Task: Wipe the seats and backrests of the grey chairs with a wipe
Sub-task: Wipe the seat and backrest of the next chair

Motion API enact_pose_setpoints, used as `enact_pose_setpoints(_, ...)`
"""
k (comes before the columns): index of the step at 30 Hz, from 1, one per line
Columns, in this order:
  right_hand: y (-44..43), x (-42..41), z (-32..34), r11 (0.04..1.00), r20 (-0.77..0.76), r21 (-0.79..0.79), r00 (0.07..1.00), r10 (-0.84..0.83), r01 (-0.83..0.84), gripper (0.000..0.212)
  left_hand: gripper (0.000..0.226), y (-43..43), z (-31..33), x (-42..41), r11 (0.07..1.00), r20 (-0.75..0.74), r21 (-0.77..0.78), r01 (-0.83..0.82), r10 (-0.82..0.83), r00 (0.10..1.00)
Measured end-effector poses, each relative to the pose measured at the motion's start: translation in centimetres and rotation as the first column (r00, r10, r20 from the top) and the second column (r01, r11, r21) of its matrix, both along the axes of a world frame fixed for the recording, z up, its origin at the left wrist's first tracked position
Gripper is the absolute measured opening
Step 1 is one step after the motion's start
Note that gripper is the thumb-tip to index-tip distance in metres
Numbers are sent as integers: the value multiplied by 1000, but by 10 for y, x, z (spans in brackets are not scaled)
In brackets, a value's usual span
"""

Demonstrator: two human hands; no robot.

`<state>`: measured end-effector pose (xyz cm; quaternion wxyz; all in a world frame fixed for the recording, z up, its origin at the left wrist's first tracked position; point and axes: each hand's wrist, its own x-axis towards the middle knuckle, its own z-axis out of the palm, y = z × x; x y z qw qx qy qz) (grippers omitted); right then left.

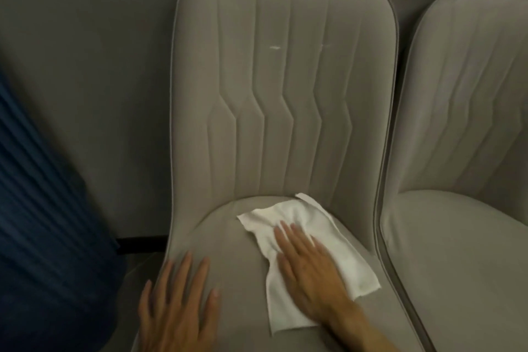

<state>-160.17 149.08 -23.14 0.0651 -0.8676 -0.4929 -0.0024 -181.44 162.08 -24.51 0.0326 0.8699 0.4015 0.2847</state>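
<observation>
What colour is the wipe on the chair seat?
White; the wipe shows clearly in the head view, under the right hand.

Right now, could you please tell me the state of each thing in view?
right hand: fingers straight, pressing the wipe
left hand: flat on the seat, holding nothing
wipe: unfolded, flat on the seat
near chair's backrest: two small white marks
right-hand chair: no hand on it
</observation>
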Motion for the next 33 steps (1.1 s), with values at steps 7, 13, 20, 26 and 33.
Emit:
enact_pose_setpoints(7, 10, 59, 5, 984, 6, 123, 991, -134, 132, 73, 82, 1, 1, 5, 998, -78, -59, -5, 0, 997)
enact_pose_setpoints(13, 41, 78, 6, 959, 154, 283, 987, -48, 3, 58, 75, 42, 28, 42, 1000, 86, -12, -16, 17, 996)
enact_pose_setpoints(20, 86, 140, 99, 876, 459, 483, 850, -257, 3, 60, 84, 93, 74, 103, 991, 252, -127, -44, 76, 965)
enact_pose_setpoints(26, 118, 194, 230, 669, 445, 741, 704, -553, 58, 60, 84, 123, 88, 133, 987, 393, -158, -29, 90, 915)
enact_pose_setpoints(33, 102, 178, 115, 853, 553, 521, 752, -358, 22, 68, 87, 131, 80, 135, 984, 431, -180, 15, 65, 900)
